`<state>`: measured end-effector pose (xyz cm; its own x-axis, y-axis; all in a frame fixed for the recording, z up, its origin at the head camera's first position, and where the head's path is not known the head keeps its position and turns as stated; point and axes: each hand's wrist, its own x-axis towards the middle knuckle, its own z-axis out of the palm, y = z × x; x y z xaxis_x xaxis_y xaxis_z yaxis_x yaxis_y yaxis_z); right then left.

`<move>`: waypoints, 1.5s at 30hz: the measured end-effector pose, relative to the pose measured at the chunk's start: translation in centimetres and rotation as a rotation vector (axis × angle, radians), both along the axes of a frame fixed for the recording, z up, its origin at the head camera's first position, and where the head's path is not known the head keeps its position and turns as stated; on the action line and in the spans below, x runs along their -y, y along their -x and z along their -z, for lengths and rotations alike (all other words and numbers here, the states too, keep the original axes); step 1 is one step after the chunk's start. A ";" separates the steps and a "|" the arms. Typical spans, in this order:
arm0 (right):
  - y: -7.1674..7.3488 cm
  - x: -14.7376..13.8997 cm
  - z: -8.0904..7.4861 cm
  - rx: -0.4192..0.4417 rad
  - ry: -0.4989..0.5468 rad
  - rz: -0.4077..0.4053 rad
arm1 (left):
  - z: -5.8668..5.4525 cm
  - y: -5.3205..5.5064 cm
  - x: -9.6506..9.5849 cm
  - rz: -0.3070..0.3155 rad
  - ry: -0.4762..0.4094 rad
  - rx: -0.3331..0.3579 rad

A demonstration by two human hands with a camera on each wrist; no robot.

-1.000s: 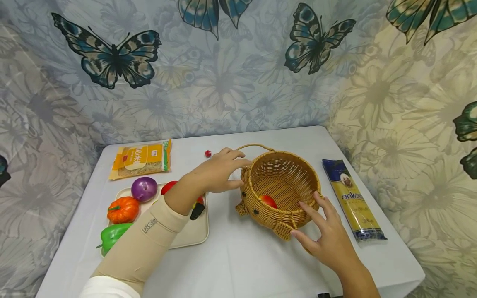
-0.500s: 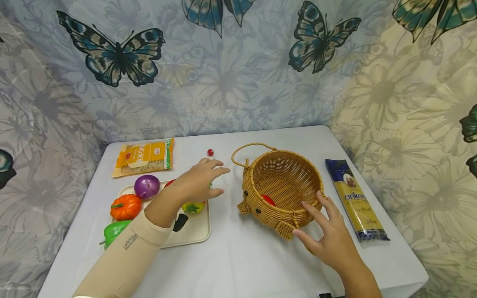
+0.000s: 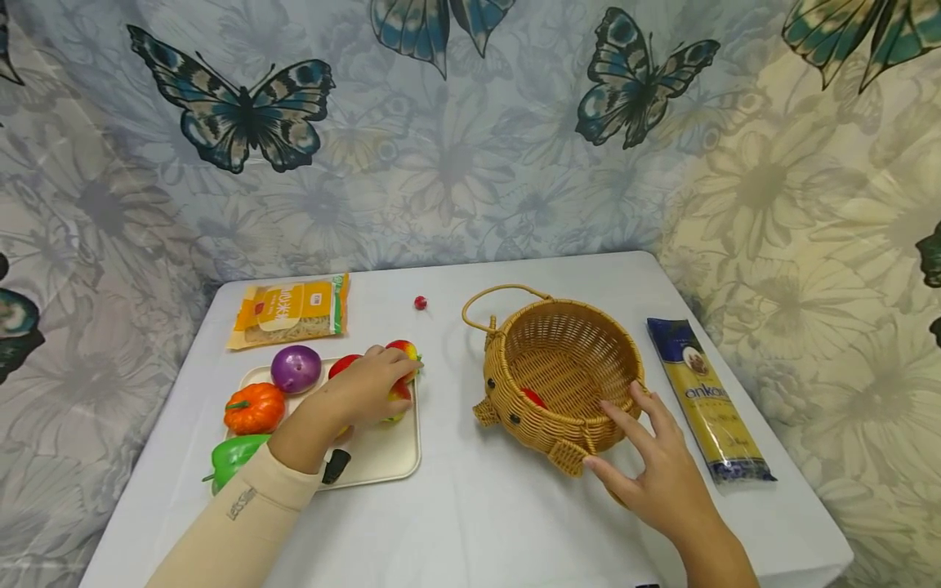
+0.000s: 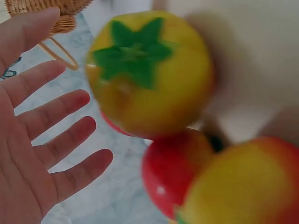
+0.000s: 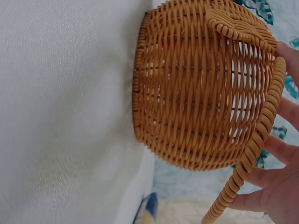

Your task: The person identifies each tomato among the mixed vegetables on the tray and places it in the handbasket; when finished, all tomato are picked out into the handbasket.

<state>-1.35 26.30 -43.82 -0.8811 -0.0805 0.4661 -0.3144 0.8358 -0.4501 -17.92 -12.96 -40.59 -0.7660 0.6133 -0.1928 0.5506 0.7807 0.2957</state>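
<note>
My left hand is over the round yellow-and-red fruits on the cream tray. In the left wrist view its fingers are spread and fairly straight, beside a yellow fruit with a green star-shaped leaf cap. A red fruit and another yellow-and-red fruit lie close by. My right hand rests at the near right rim of the wicker basket, its fingers extended along it behind the handle. Inside the basket sits a red item, partly hidden by the wall.
The tray also bears a purple round vegetable, an orange pumpkin and a green bell pepper. Behind it lies a yellow grain bag. A small red ball is at the back, and a blue-and-yellow packet right of the basket.
My left hand has left the basket's left side and moved left, down over the fruits on the tray. The basket handle now stands free on that side. My right hand stays at the rim.
</note>
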 end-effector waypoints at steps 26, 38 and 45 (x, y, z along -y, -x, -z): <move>0.1 0.1 -0.1 -0.006 -0.001 -0.002 | 2.6 -1.2 1.9 -0.079 -0.006 0.087; 0.1 -0.1 0.2 -0.023 0.006 -0.011 | 2.4 -1.1 2.1 -0.069 -0.006 0.084; 0.1 -0.1 0.1 -0.016 0.004 -0.013 | 2.1 -1.2 2.1 -0.061 -0.012 0.075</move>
<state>-1.48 26.37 -43.95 -0.8723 -0.0901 0.4807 -0.3326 0.8298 -0.4481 -16.72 -15.06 -42.67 -0.7856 0.5687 -0.2437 0.4784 0.8081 0.3437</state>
